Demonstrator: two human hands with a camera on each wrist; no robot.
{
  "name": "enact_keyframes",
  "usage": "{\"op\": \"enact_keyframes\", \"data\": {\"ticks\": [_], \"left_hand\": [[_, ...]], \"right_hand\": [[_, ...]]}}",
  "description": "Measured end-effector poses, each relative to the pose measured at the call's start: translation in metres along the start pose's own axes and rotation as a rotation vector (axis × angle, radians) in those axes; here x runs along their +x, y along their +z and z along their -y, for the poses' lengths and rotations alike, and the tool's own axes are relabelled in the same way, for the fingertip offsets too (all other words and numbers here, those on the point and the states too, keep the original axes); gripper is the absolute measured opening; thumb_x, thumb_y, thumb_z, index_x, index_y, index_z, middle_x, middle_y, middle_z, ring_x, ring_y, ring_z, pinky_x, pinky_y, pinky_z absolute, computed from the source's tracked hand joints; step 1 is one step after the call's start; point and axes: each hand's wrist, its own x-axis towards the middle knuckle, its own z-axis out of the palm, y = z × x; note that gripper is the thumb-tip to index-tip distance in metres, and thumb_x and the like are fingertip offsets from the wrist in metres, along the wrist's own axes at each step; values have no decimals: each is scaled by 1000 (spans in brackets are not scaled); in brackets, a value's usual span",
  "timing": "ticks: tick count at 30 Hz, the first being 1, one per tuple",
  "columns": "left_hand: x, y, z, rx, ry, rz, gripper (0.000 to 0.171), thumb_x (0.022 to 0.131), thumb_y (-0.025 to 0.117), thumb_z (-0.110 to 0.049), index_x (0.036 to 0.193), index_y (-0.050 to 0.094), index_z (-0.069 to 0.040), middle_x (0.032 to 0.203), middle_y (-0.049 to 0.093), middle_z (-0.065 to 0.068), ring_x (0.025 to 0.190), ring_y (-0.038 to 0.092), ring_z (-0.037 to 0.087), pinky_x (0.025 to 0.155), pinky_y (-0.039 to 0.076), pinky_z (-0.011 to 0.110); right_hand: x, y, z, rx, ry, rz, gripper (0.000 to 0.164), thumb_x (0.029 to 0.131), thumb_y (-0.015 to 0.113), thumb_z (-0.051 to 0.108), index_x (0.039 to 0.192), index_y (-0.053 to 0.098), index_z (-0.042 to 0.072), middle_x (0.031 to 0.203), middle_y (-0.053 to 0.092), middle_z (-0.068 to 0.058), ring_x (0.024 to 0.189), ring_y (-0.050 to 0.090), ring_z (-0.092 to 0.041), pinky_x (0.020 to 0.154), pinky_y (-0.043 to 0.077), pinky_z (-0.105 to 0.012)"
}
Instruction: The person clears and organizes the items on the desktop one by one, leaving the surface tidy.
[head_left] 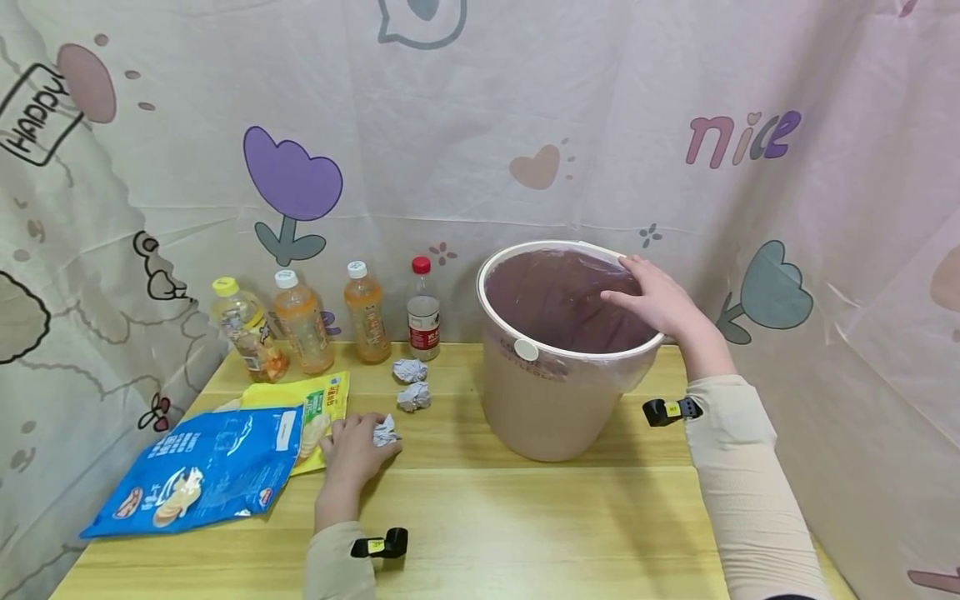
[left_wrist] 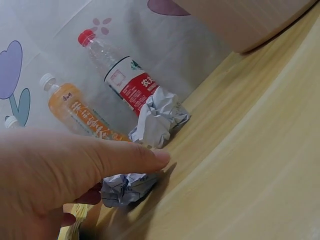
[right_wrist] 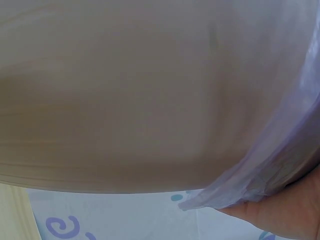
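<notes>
My left hand [head_left: 356, 452] is low at the near crumpled paper ball [head_left: 386, 432], thumb and fingertips on either side of it. In the left wrist view the thumb [left_wrist: 142, 157] stretches straight across above a paper ball [left_wrist: 127, 190]. Two more paper balls lie just behind, one [head_left: 413, 397] in front of the other [head_left: 409, 371]. My right hand [head_left: 660, 302] rests on the right rim of a lined bin [head_left: 551, 417], thumb extended over its opening. In the right wrist view, part of that hand [right_wrist: 285, 215] lies against the overhanging clear liner [right_wrist: 240, 182].
Along the back stand a yellow-capped bottle [head_left: 251, 333], two white-capped bottles with orange labels [head_left: 303, 325] [head_left: 367, 321] and a red-capped bottle [head_left: 423, 317]. A blue snack bag [head_left: 210, 471] overlaps a yellow one [head_left: 330, 400] at left. A printed curtain [head_left: 450, 125] hangs behind the wooden table [head_left: 487, 533].
</notes>
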Motion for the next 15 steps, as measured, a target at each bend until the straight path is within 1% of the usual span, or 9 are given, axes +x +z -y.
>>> {"op": "enact_keyframes", "data": {"ticks": [5, 10, 15], "left_hand": [[0, 1, -3, -10, 4, -8, 58, 81, 75, -42, 127, 60, -9, 131, 54, 23, 118, 40, 42, 92, 27, 59], [1, 2, -7, -28, 10, -4, 58, 81, 74, -44, 127, 60, -10, 133, 54, 22, 123, 39, 42, 93, 28, 57], [2, 2, -11, -27, 37, -24, 59, 82, 73, -46, 129, 59, -12, 135, 54, 21, 126, 39, 42, 93, 28, 57]], "right_hand": [[0, 0, 1, -1, 1, -1, 80, 95, 52, 51, 155, 21, 7, 162, 13, -24, 150, 10, -43, 118, 11, -63], [-1, 0, 1, 2, 3, 1, 81, 95, 52, 52, 155, 21, 7, 162, 13, -23, 150, 10, -43, 118, 11, -64], [-2, 0, 2, 7, 9, 3, 81, 95, 51, 53, 155, 20, 8, 162, 11, -23, 150, 9, -44, 117, 11, -65]]}}
